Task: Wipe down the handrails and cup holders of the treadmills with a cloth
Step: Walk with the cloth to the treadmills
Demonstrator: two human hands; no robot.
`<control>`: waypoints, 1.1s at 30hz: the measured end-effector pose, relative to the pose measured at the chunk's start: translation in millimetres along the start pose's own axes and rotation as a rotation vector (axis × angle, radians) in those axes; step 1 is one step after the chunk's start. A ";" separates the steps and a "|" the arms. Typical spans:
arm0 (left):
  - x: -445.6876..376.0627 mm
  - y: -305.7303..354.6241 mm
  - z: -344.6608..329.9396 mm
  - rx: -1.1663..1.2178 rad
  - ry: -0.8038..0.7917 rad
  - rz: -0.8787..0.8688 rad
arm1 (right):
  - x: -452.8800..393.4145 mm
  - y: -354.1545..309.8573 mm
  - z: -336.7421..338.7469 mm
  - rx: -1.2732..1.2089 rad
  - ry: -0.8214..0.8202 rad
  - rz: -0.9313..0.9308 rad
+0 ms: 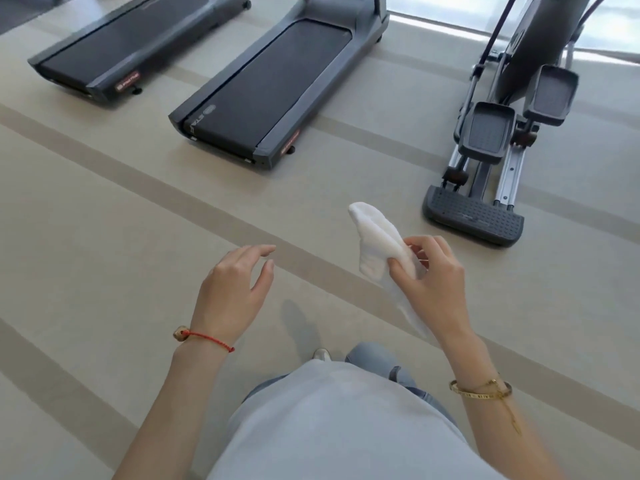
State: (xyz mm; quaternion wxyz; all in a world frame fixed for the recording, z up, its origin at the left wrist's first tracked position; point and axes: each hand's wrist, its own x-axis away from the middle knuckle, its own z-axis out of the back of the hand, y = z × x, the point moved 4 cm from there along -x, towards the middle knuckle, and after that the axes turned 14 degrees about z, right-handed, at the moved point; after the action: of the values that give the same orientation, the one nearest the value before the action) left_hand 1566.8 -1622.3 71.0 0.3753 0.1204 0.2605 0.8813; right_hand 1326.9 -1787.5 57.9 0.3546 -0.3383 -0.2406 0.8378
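Cloth (pixel 379 242), white and folded into a soft roll, is sitting in my right hand (pixel 433 282) at the centre right of the frame; my thumb and fingertips are pinching it near its middle, one end is pointing up toward the machines and the other is trailing down behind my wrist. My left hand (pixel 235 285) is hovering at the lower centre left, fingers relaxed and slightly spread, holding nothing and well apart from the cloth.

I am looking down at a beige floor (pixel 104 220) with darker stripes running across it. Two treadmills are standing ahead: the nearer treadmill (pixel 273 88) is filling the upper centre, with its belt end toward me, and a second treadmill (pixel 128 39) is lying at the upper left. An elliptical trainer (pixel 495 140) is occupying the upper right. Only the decks are showing; the handrails and cup holders are cut off above the top edge, so I cannot see them.

I am judging this as the approach, with no wiping yet under way. The next move is calling for stepping up to the nearer treadmill, raising my view to find its handrail, and spreading the cloth flatter against my palm before pressing it on.
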 end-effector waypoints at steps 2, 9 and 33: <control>-39.7 8.2 -3.3 -0.003 -0.014 -0.004 | -32.1 11.6 -8.9 0.002 0.002 -0.009; -171.7 38.1 -37.3 -0.002 -0.044 -0.023 | -144.2 74.7 -43.4 -0.004 0.021 -0.036; -620.6 209.1 -138.8 0.018 -0.048 -0.003 | -592.0 290.1 -93.5 -0.007 -0.018 -0.006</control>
State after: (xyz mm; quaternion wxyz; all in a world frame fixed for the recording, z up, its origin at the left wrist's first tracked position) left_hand 1812.8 -2244.8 59.6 0.3816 0.1446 0.2595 0.8753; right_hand 1578.3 -2403.9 44.6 0.3538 -0.3310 -0.2478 0.8389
